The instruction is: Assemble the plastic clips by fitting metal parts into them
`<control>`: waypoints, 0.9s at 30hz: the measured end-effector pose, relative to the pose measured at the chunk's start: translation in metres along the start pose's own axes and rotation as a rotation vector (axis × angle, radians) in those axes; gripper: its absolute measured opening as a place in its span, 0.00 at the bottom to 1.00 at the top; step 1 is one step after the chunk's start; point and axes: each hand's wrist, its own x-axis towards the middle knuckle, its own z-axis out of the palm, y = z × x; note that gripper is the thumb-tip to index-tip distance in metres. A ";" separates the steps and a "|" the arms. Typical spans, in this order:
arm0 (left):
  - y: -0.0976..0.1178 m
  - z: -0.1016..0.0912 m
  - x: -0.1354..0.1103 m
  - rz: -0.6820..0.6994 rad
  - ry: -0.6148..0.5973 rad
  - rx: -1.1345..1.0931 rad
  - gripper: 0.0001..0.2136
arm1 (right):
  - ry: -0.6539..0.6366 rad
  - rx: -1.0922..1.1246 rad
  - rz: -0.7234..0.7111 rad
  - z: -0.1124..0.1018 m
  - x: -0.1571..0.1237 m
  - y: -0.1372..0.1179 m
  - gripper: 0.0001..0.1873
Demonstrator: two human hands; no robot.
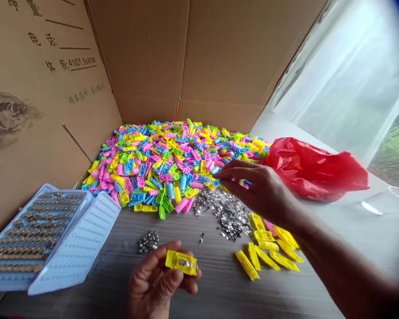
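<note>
The left hand [162, 279] holds a yellow casing [175, 260] with metal [185, 263] inside above the table [213, 288]. The right hand [252, 179] hovers by heaped coloured casings [166, 164] and loose metal pieces [232, 217]. A red bag [319, 173] lies at right, a blue tray [13, 282] of round discs [29, 239] at left.

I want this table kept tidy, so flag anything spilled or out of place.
One small metal part lies alone on the table, separate from the metal heap. A pink piece sits among the yellow pieces, the odd color in that group. Nothing looks clearly damaged.
</note>
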 end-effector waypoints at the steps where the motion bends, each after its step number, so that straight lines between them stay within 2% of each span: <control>1: 0.000 -0.001 0.000 0.006 -0.012 -0.013 0.13 | -0.021 0.020 0.015 0.004 -0.001 0.002 0.09; 6: 0.001 -0.008 0.001 0.023 -0.053 -0.035 0.13 | -0.120 0.068 0.120 0.025 -0.011 0.024 0.08; 10: 0.002 -0.009 0.002 0.054 -0.053 -0.034 0.13 | -0.149 0.063 0.124 0.031 -0.018 0.036 0.09; 13: 0.002 -0.011 0.001 0.049 -0.063 -0.039 0.13 | -0.154 0.030 0.140 0.024 -0.025 0.034 0.09; 16: 0.002 -0.013 0.001 0.027 -0.063 -0.002 0.13 | -0.140 -0.027 0.143 0.007 -0.039 0.025 0.10; 20: 0.001 -0.016 0.004 0.054 0.016 0.077 0.12 | -0.128 -0.117 0.174 -0.017 -0.068 0.007 0.10; 22: 0.000 -0.015 0.006 0.047 0.002 0.085 0.12 | -0.145 -0.159 0.217 -0.026 -0.086 -0.001 0.10; 25: -0.002 -0.013 0.007 0.026 -0.063 0.105 0.12 | -0.183 -0.169 0.274 -0.029 -0.113 -0.009 0.10; 27: -0.003 -0.011 0.006 0.029 -0.078 0.108 0.12 | -0.206 -0.153 0.288 -0.022 -0.130 -0.013 0.10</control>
